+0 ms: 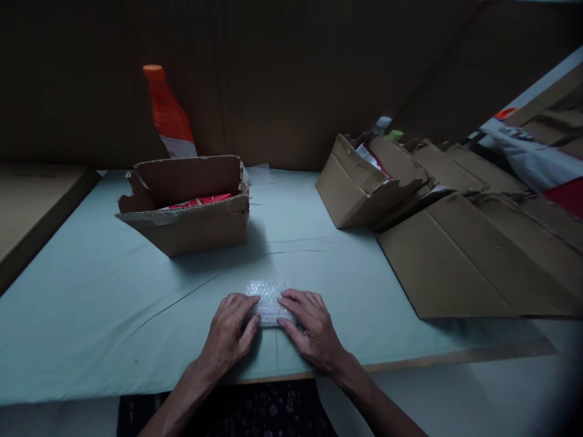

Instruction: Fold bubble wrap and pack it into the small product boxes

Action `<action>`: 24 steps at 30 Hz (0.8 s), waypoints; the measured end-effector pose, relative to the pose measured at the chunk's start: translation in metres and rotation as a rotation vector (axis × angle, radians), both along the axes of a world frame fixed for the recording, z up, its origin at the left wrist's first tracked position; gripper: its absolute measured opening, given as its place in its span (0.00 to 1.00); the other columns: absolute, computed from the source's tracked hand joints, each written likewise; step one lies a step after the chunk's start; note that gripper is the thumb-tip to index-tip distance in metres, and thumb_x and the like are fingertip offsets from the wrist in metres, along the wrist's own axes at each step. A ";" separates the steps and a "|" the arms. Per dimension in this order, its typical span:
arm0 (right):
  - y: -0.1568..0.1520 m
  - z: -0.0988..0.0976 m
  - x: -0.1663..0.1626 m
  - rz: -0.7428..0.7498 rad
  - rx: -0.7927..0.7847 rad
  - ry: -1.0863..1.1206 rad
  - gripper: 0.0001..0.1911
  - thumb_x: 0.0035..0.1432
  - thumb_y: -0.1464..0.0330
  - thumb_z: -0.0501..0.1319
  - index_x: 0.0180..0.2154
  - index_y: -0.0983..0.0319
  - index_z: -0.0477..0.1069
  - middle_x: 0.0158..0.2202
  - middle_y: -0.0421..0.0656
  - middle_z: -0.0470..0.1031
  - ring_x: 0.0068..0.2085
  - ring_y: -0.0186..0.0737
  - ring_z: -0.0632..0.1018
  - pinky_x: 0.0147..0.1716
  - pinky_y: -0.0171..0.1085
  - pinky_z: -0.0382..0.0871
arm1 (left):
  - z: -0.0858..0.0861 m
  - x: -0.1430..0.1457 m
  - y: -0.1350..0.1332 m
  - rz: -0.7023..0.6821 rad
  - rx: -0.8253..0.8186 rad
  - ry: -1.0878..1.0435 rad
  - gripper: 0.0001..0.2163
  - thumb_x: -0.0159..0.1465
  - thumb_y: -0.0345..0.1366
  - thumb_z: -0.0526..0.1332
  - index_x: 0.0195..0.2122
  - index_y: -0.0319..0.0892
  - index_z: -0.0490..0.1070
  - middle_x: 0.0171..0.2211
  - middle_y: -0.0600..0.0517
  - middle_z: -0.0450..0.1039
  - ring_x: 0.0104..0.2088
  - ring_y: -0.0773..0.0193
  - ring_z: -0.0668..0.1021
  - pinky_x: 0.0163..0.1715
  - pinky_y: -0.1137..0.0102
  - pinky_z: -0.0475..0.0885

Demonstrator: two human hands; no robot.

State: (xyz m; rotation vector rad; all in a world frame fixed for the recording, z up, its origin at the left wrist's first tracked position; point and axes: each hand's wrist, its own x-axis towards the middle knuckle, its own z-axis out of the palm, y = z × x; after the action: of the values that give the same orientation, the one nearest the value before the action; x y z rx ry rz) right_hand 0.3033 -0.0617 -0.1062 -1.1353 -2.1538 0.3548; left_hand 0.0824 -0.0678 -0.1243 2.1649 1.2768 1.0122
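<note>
A small packet wrapped in bubble wrap (268,298) lies on the pale green table cover (91,303) near the front edge. My left hand (230,331) rests on the packet's left side with its fingers curled over it. My right hand (310,328) presses on the packet's right side, fingers bent and together. Both hands hold the packet down between them. What is inside the wrap is hidden.
An open torn cardboard box (191,203) with red items inside stands behind the hands to the left. An orange bottle (168,115) rises behind it. A second torn box (364,182) and flattened cardboard (478,255) fill the right side. A cardboard wall closes the back.
</note>
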 end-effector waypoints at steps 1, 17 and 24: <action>0.000 0.000 0.000 0.005 0.032 -0.023 0.13 0.65 0.67 0.62 0.51 0.61 0.73 0.49 0.51 0.79 0.49 0.49 0.77 0.46 0.49 0.69 | -0.002 0.000 0.001 0.008 0.002 0.003 0.14 0.67 0.29 0.58 0.54 0.41 0.69 0.40 0.47 0.77 0.42 0.57 0.76 0.43 0.61 0.74; 0.012 -0.002 -0.019 -0.065 -0.240 0.239 0.08 0.64 0.67 0.62 0.44 0.59 0.77 0.39 0.45 0.83 0.40 0.43 0.81 0.42 0.43 0.73 | 0.005 0.008 -0.014 0.424 -0.654 -0.763 0.39 0.59 0.49 0.66 0.66 0.37 0.54 0.53 0.38 0.71 0.48 0.55 0.78 0.50 0.61 0.74; 0.006 0.006 -0.025 0.060 -0.347 0.291 0.05 0.62 0.68 0.63 0.40 0.59 0.77 0.47 0.47 0.80 0.50 0.45 0.79 0.51 0.46 0.72 | 0.020 0.008 -0.009 0.269 -0.786 -0.863 0.41 0.56 0.48 0.68 0.67 0.39 0.55 0.50 0.41 0.75 0.47 0.54 0.79 0.49 0.62 0.73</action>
State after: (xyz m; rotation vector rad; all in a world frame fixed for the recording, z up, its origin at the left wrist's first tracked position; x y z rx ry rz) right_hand 0.2782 -0.0560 -0.1002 -1.1233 -1.9160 0.8926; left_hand 0.0905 -0.0771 -0.1046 0.8294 1.2178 1.0986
